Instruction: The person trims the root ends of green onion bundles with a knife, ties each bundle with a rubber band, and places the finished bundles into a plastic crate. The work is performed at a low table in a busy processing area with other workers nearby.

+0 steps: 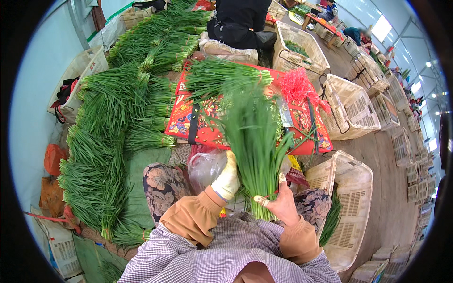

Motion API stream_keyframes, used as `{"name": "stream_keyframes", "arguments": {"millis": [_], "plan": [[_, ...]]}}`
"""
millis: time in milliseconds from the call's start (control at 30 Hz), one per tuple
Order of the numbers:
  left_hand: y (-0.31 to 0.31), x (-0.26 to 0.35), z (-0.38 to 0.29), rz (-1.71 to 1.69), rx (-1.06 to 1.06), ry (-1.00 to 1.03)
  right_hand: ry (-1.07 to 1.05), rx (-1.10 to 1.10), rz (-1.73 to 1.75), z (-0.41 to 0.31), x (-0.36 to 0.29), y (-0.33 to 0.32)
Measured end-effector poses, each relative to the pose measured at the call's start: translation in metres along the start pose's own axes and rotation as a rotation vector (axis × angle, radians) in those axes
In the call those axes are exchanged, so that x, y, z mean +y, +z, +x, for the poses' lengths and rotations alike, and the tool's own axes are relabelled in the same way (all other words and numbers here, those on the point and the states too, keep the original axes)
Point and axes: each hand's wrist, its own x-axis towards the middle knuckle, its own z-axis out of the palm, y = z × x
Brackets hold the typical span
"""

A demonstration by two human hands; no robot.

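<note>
My right hand (285, 205) is shut around the lower stalks of a bundle of Chinese chives (256, 166), with pale coverings on its thumb and fingertip. A red tie shows on the bundle beside that hand. The bundle stands nearly upright before my lap, its leaf tops blurred. At the bundle's left edge is my left hand (226, 178) in a whitish, stained glove, thumb up; its fingers are hidden behind the leaves. Beyond lies a low table with a red patterned cover (208, 131), bearing another chive bundle (230, 76), a knife (285, 113) and leaf scraps.
Tied chive bundles (106, 102) are heaped along the left. Red plastic strands (297, 85) lie on the table's right. A plastic crate (348, 212) stands by my right knee, with more crates (350, 106) beyond. A clear plastic bag (205, 169) lies between my knees. Another person (240, 24) sits ahead.
</note>
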Motion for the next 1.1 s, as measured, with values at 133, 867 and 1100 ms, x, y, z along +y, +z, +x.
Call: {"name": "stream_keyframes", "arguments": {"millis": [133, 867, 1100], "plan": [[-0.002, -0.014, -0.005, -0.017, 0.066, 0.033, -0.1, 0.088, -0.059, 0.011, -0.009, -0.004], [-0.015, -0.004, 0.011, -0.214, 0.369, -0.187, 0.202, 0.596, 0.336, 0.062, 0.035, -0.073], [-0.013, 0.011, 0.011, -0.404, 0.346, -0.306, 0.407, 0.09, -0.051, -0.044, 0.033, -0.093]]}}
